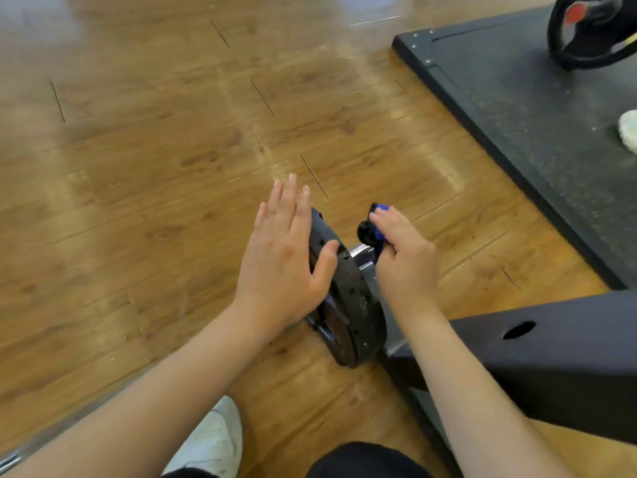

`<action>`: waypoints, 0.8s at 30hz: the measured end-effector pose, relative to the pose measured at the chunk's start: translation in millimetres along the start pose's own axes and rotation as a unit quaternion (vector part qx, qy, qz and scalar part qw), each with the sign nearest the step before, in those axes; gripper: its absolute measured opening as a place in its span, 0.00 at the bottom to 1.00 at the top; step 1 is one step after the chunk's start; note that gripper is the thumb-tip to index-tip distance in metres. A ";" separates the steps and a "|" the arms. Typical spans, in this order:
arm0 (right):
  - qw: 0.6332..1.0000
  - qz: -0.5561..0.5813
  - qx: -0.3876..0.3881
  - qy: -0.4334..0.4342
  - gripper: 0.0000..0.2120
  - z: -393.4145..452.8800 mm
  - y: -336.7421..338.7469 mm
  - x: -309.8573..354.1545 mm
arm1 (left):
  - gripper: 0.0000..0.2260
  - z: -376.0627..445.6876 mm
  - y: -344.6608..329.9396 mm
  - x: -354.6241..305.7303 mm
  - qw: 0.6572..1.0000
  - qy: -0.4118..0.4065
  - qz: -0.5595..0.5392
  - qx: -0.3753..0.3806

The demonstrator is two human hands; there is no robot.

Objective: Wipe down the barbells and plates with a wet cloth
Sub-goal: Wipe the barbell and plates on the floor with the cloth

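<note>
**Plate steadied, collar in hand at the bar's end**

Nearest the camera, a dark-clad knee [362, 460] and a white shoe [213, 439] sit on the wooden floor [138, 167], with both bare forearms reaching forward over them. Just beyond, a black weight plate [358, 305] stands on edge on the floor, threaded on the chrome barbell sleeve [362, 255]. To its right lies a dark rack base [551, 367] with an oval hole.

The left hand [282, 257] lies flat against the plate's left face, fingers straight and together, thumb hooked over the rim; it presses rather than grips. The right hand [403, 257] sits just right of the plate, fingers curled round a blue-and-black collar clamp [374, 229] at the sleeve's end.

The plate looks heavy, rigid and liable to tip or roll, so it is best braced at the rim or flat face, as it is now. The chrome sleeve is probably slick. The clamp appears light and stiff, to be taken by its lever.

Farther off, on the black rubber platform [517, 115], a white cloth [629, 131] lies well apart from both hands, partly cut off by the frame edge. Beyond it stands another plate [586, 32] with a red centre.
</note>
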State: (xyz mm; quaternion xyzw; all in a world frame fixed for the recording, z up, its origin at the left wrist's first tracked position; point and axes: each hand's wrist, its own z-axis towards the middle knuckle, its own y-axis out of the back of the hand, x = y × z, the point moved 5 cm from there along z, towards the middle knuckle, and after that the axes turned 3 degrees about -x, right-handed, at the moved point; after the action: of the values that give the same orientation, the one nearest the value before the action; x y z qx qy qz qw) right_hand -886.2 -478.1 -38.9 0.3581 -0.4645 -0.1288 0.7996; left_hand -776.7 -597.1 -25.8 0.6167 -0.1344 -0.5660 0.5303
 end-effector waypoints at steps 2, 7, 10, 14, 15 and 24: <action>0.997 0.007 0.072 0.019 0.23 -10.2 -19.4 -10.5 | 0.33 -1.7 -5.5 1.1 0.998 -0.018 0.034 0.042; 0.975 0.069 0.210 0.015 0.22 -14.4 -37.4 -22.1 | 0.32 5.1 -6.7 6.0 0.993 -0.043 0.040 0.100; 0.968 0.055 0.245 -0.005 0.22 -15.8 -41.1 -25.4 | 0.32 10.3 -7.2 4.6 0.989 -0.069 0.051 0.120; 0.981 -0.045 0.186 -0.031 0.22 -16.4 -37.0 -30.7 | 0.36 20.1 -3.2 2.3 0.980 -0.083 0.079 0.161; 0.982 -0.051 0.178 -0.034 0.22 -16.8 -36.8 -30.7 | 0.38 22.4 -1.7 1.5 0.979 -0.081 0.080 0.170; 0.972 -0.089 0.192 -0.103 0.24 -1.1 -31.6 -23.7 | 0.41 26.6 -2.6 -1.0 0.968 -0.063 0.078 0.230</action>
State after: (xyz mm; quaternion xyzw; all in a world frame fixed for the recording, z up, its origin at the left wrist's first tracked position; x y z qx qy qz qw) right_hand -894.0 -487.3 -76.6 0.5293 -0.5268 -0.1437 0.6493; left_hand -800.4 -608.7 -22.0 0.6730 -0.3416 -0.5146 0.4070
